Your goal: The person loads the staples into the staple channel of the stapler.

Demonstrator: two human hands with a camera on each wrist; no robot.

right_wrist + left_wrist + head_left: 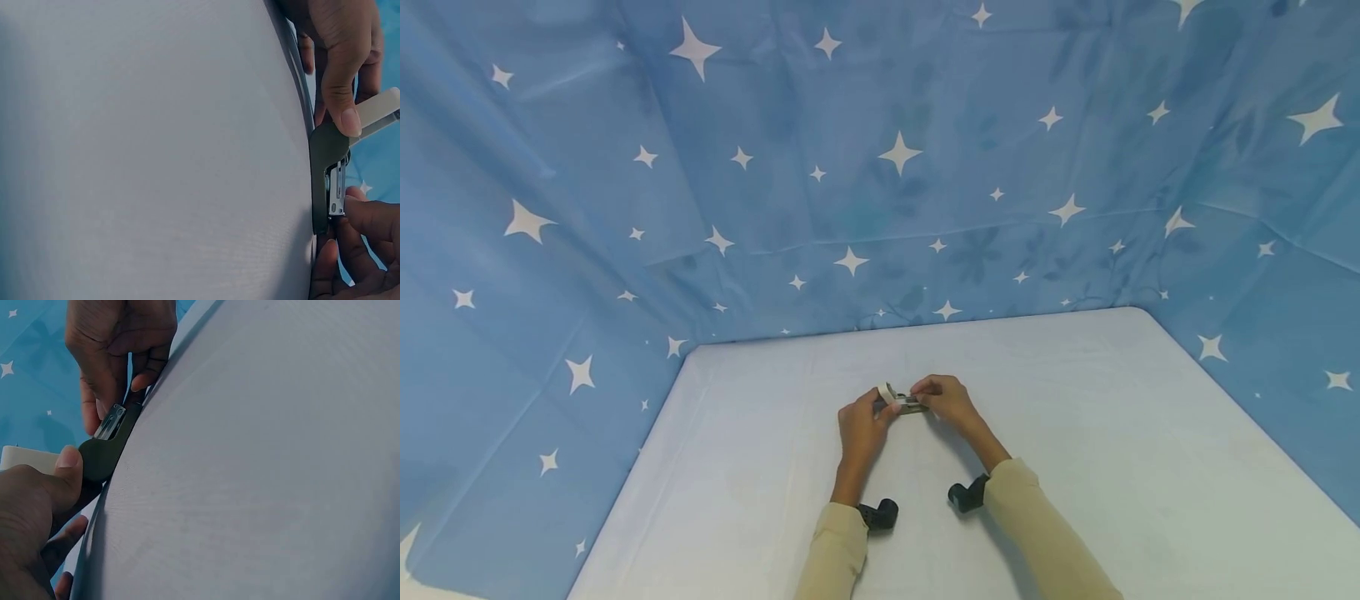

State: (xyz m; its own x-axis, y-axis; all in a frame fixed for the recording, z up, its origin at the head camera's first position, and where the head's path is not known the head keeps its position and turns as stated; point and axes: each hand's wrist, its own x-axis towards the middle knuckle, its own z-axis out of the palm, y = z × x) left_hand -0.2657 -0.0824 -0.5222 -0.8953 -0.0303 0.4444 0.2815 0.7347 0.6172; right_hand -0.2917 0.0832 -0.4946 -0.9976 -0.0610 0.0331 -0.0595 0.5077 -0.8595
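Note:
A small stapler (pixel 912 408) with a dark green body and a cream top arm is held low over the table, its top arm swung open. My left hand (pixel 859 427) grips it at the hinge end, the thumb pressing on the round green side in the left wrist view. From the other end, my right hand (pixel 951 402) pinches near the tip of the metal staple magazine (pixel 337 190) with thumb and fingertips. The cream arm (pixel 379 107) stands tilted up away from the magazine. Whether the right fingers hold loose staples, I cannot tell.
A white cloth covers the table (pixel 760 467) beneath both hands. Blue fabric with white stars (pixel 880 200) hangs behind and at the sides. Each wrist carries a black camera mount (pixel 880 515), and the sleeves are beige.

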